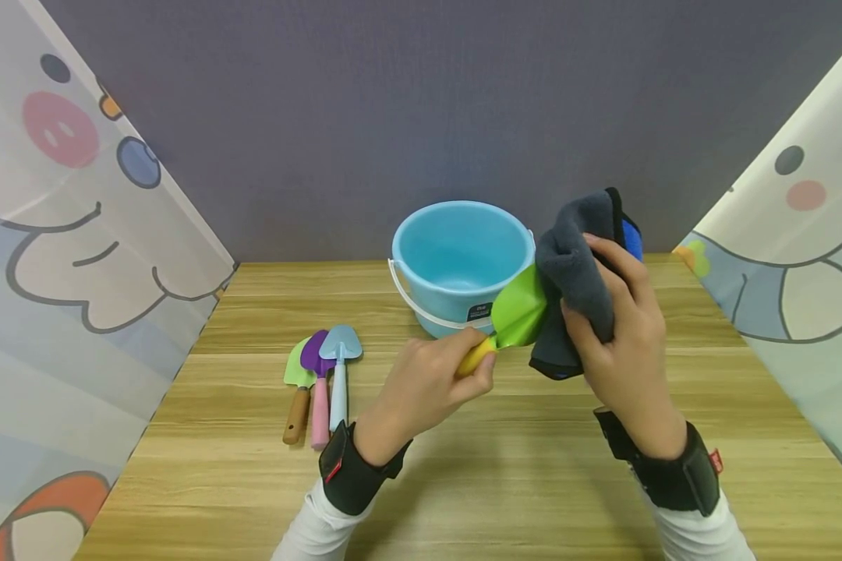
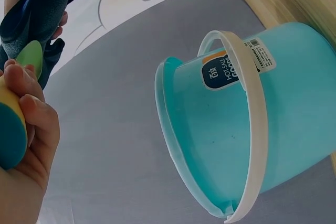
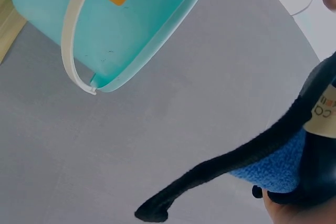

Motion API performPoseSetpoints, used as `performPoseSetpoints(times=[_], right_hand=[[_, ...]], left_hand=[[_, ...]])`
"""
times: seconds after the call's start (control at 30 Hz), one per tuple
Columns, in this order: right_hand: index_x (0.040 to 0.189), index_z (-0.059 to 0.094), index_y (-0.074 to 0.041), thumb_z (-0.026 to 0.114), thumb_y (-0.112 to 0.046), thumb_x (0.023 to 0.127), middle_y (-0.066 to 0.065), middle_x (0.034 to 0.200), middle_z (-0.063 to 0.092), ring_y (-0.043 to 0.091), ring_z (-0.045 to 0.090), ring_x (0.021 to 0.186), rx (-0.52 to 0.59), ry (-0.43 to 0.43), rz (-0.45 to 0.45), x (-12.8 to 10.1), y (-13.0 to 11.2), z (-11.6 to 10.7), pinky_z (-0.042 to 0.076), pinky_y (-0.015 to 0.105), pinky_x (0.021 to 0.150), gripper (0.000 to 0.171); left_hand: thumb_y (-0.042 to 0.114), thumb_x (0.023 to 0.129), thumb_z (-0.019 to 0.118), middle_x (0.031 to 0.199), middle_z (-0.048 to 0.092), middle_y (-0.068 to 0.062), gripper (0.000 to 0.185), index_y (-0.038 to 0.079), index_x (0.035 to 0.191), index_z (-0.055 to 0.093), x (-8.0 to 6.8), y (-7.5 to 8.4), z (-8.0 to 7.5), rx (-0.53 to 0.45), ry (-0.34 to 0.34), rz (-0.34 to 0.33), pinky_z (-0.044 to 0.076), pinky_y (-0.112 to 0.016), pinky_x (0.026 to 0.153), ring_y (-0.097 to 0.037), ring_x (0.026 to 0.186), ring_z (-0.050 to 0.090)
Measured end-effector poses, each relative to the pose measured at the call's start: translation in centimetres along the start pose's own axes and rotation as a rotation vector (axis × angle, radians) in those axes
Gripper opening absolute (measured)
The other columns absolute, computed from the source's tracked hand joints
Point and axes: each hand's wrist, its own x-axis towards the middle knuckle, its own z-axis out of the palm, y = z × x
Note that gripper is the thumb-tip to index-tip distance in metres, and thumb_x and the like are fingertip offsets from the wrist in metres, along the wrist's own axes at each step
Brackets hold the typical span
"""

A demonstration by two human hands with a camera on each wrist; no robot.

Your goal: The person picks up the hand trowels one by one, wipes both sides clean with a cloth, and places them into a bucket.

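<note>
My left hand (image 1: 428,378) grips the yellow handle of a small toy shovel (image 1: 518,308) with a green blade. In the left wrist view the handle's end (image 2: 11,136) is teal. A folded dark grey cloth (image 1: 568,261) with black edging and a blue side is held in my right hand (image 1: 631,335), fingers and thumb bent around it. The cloth overlaps the right edge of the green blade in the head view. The right wrist view shows the cloth's fuzzy blue side (image 3: 278,163) and a beige label (image 3: 323,114) by it.
Behind the shovel stands a light blue bucket (image 1: 456,305) with a white handle hanging at its front. Three more toy shovels lie at left on the wooden table (image 1: 505,483): green-bladed (image 1: 297,413), purple-bladed (image 1: 320,413) and light blue (image 1: 339,389). A grey panel (image 1: 365,117) rises behind.
</note>
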Motion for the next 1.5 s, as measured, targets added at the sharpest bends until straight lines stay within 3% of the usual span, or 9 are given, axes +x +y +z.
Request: performPoseSetpoints(times=[0.57,1.5], right_hand=[[0.114,0.064,0.001,0.057,-0.042,0.090,0.018,0.125,0.057,0.037,0.053,0.114,-0.051,0.072,0.019,0.7,-0.8,-0.1,0.038,0.031,0.101,0.049],[0.115,0.063,-0.001,0.057,-0.034,0.090,0.017,0.125,0.058,0.038,0.053,0.112,-0.172,0.088,0.034,0.9,0.2,-0.7,0.038,0.035,0.101,0.042]], left_hand=[[0.022,0.092,0.047,0.059,0.041,0.007,0.016,0.010,0.083,0.054,0.0,-0.2,-0.1,0.001,0.011,0.013,0.024,-0.010,0.044,-0.001,0.046,0.034],[0.018,0.087,0.053,0.060,0.045,0.007,0.010,0.009,0.085,0.057,-0.1,-0.8,-0.5,-0.033,0.029,-0.003,0.025,-0.011,0.045,-0.001,0.046,0.035]])
